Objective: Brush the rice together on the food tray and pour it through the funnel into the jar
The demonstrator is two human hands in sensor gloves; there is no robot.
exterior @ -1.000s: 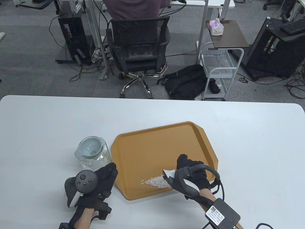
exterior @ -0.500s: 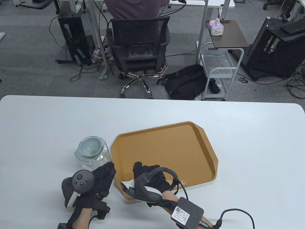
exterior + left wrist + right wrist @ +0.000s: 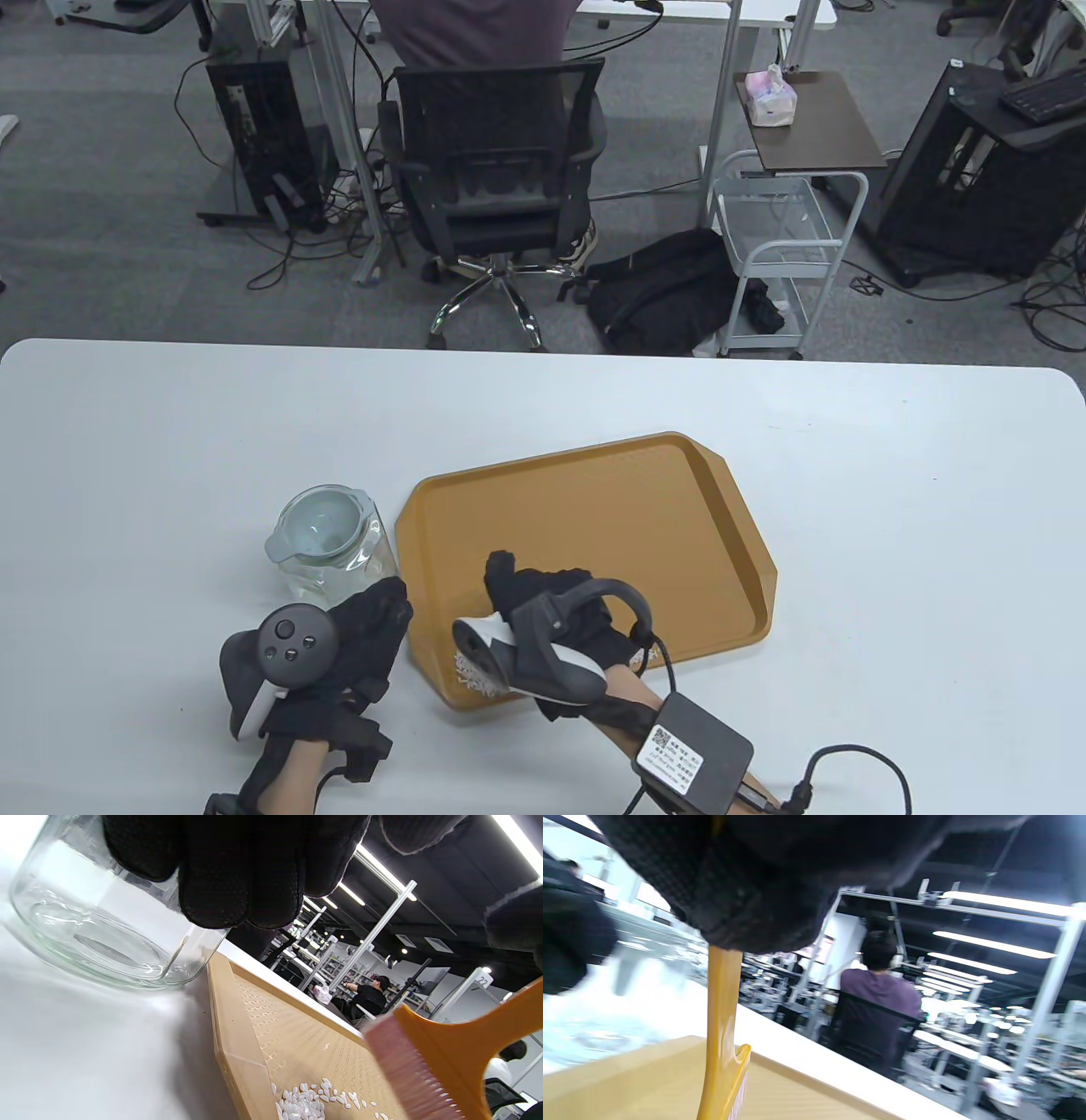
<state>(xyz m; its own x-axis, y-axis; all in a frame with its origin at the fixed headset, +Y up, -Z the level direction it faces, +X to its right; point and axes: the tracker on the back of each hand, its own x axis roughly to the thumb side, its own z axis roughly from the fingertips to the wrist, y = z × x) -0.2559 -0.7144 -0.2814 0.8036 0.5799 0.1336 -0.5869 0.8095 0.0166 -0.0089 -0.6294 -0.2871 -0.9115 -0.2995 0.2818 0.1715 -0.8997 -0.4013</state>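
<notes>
An orange-brown food tray (image 3: 611,509) lies mid-table. White rice (image 3: 469,675) is heaped at its front left corner, also seen as rice (image 3: 312,1103) in the left wrist view. My right hand (image 3: 530,594) hovers over that corner and grips a yellow brush (image 3: 722,1052); its pink bristles show on the brush (image 3: 441,1056) just right of the rice. A glass jar (image 3: 335,564) with a grey funnel (image 3: 321,525) in its mouth stands left of the tray. My left hand (image 3: 382,607) lies in front of the jar (image 3: 97,938), fingers (image 3: 237,870) straight against the glass.
The white table (image 3: 891,526) stretches to the right and behind the tray. A cable and a black box (image 3: 691,751) trail from my right wrist. Beyond the far edge a person sits in an office chair (image 3: 492,170).
My right hand swept the brush left along the tray's front, pushing the rice from the front middle into the front left corner, then eased slightly back. The left hand stayed put.
</notes>
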